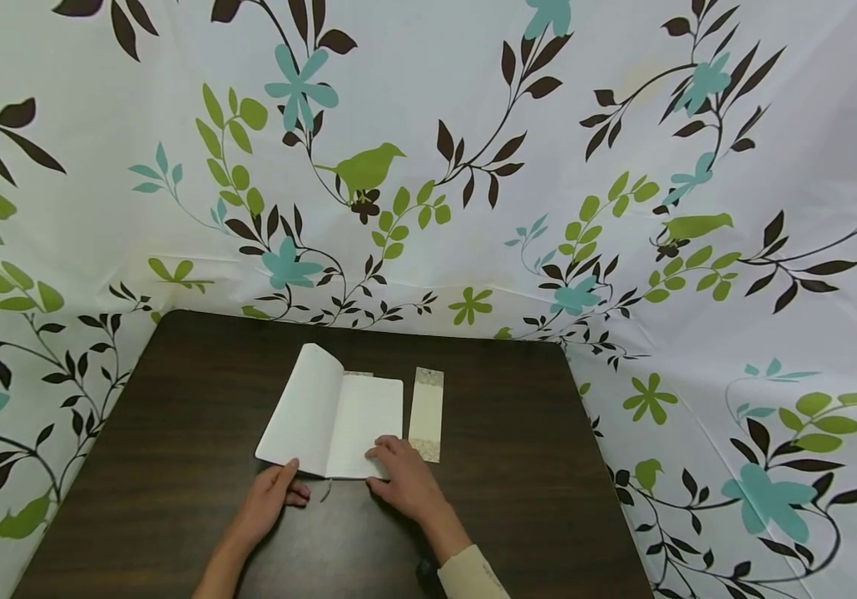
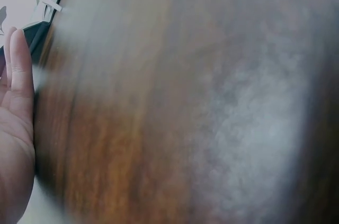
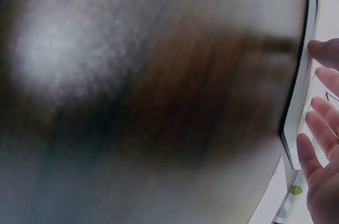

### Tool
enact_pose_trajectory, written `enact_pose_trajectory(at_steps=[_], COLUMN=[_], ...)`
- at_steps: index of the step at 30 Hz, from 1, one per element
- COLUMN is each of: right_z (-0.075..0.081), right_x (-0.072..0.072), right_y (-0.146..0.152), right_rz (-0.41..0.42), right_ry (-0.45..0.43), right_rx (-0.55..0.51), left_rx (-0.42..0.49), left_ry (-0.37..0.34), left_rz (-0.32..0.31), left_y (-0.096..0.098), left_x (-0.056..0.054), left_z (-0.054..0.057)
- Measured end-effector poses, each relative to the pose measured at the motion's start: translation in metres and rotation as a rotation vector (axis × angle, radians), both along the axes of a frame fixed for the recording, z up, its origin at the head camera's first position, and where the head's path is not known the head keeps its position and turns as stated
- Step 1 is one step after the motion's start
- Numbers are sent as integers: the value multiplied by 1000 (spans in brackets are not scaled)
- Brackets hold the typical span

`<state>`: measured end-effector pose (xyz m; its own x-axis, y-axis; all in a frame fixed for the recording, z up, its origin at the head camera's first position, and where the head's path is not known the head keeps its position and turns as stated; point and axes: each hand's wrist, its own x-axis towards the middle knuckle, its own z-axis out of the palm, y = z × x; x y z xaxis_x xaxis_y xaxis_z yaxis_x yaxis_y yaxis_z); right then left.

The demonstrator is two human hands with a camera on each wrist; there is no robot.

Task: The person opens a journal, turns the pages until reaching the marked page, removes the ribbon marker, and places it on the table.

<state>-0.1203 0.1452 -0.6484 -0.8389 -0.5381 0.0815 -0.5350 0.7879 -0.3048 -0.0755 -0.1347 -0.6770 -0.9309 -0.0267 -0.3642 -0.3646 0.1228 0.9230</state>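
A notebook [image 1: 364, 424] with blank white pages lies open on the dark wooden table. Its left side rises at a tilt, and a thin ribbon [image 1: 326, 491] hangs from the bottom of the spine. My left hand [image 1: 269, 499] holds the lower corner of the left side, thumb on the page and fingers below. In the left wrist view, the left hand's fingers [image 2: 21, 65] reach the dark cover. My right hand [image 1: 406, 474] rests at the lower right of the right page, fingers spread; the right wrist view shows its thumb [image 3: 323, 52] at the notebook's edge.
A beige strip [image 1: 426, 416] with patterned ends lies right of the notebook. Another patterned piece [image 1: 358, 373] peeks out behind the notebook's top edge. The brown table [image 1: 533, 499] meets a white cloth [image 1: 473, 249] printed with leaves, birds and flowers.
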Motion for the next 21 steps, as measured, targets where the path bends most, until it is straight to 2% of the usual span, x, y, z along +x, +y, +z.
enact_pose_trajectory(at_steps=[13, 21], right_z=[7, 7], right_x=[-6, -6], right_y=[5, 10], right_rz=[29, -21], right_ry=[-55, -60], right_rx=[11, -23], left_rx=[30, 39], left_ry=[10, -2], left_rz=[10, 17], left_y=[1, 1], left_x=[0, 0], left_z=[7, 6])
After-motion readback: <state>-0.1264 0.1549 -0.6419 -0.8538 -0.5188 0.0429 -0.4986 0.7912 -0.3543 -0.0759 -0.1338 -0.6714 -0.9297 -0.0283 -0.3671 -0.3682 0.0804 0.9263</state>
